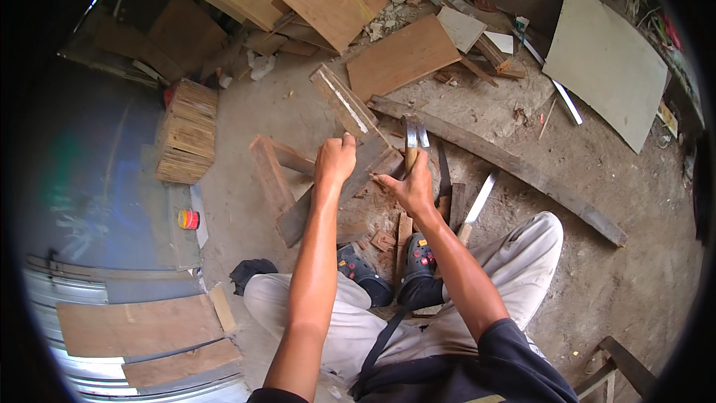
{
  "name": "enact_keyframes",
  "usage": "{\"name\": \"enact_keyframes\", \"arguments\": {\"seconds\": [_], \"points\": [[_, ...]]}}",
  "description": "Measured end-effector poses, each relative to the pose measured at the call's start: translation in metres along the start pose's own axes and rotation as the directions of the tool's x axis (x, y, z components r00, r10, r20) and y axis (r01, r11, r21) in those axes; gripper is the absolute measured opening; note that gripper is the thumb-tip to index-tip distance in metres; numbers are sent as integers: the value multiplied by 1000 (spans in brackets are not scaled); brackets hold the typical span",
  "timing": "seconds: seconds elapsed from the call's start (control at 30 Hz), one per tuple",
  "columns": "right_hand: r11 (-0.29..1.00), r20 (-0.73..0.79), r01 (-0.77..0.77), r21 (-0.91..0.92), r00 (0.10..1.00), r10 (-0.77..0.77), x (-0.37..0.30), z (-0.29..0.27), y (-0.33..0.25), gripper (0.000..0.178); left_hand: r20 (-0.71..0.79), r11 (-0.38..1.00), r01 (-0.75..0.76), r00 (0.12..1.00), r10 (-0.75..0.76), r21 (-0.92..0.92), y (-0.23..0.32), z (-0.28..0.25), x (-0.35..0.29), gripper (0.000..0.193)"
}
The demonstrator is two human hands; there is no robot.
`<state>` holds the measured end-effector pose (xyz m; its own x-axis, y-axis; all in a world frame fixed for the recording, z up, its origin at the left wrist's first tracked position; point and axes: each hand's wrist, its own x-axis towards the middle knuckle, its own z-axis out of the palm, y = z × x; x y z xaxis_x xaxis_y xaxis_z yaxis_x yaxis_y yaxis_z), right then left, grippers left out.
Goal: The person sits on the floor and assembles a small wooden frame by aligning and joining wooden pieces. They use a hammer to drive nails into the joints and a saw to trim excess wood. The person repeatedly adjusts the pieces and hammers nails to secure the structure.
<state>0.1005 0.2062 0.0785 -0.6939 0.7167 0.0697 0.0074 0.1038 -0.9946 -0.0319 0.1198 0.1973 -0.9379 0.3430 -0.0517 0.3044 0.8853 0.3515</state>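
My right hand (412, 188) is wrapped round the wooden handle of a claw hammer (415, 133). The hammer's metal head points away from me, and the thumb stretches out to the left. My left hand (335, 160) is closed in a pinch at the near end of a wooden strip (337, 95) with a white line along it. Whatever its fingertips hold is hidden. Beneath both hands lies a dark wooden beam (358, 172), slanting down to the left. A reddish wood piece (272, 175) sits left of that beam.
A handsaw (481, 198) lies right of my shoes (416, 261). A long timber (507, 168) slants across the ground beyond. Plywood sheets (403, 56) lean and lie ahead. At the left are a plywood stack (188, 133) and a small red-and-yellow can (189, 219).
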Motion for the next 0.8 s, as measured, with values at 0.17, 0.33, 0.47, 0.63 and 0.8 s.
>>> {"name": "enact_keyframes", "arguments": {"seconds": [0.17, 0.33, 0.47, 0.63, 0.8], "points": [[1000, 15, -10, 6, 1000, 10, -1, 0, 2, 84, 1, 1000, 14, 1000, -14, 3, -2, 0, 1, 55], [1000, 9, -29, 1, 1000, 29, 0, 0, -5, 85, -45, 1000, -27, 999, 27, -2, -3, 1, -1, 53], [989, 71, -141, -40, 987, 144, 4, -10, -15, 88, -3, 998, 66, 998, -66, 0, 2, -1, -3, 53], [984, 102, -157, -90, 981, 166, 5, -22, -19, 90, 2, 996, 88, 996, -88, -31, 8, -4, -10, 52], [993, 8, -92, -67, 996, 93, 3, -34, -25, 64, 28, 995, 60, 998, -58, -78, 9, -9, -11, 50]]}}
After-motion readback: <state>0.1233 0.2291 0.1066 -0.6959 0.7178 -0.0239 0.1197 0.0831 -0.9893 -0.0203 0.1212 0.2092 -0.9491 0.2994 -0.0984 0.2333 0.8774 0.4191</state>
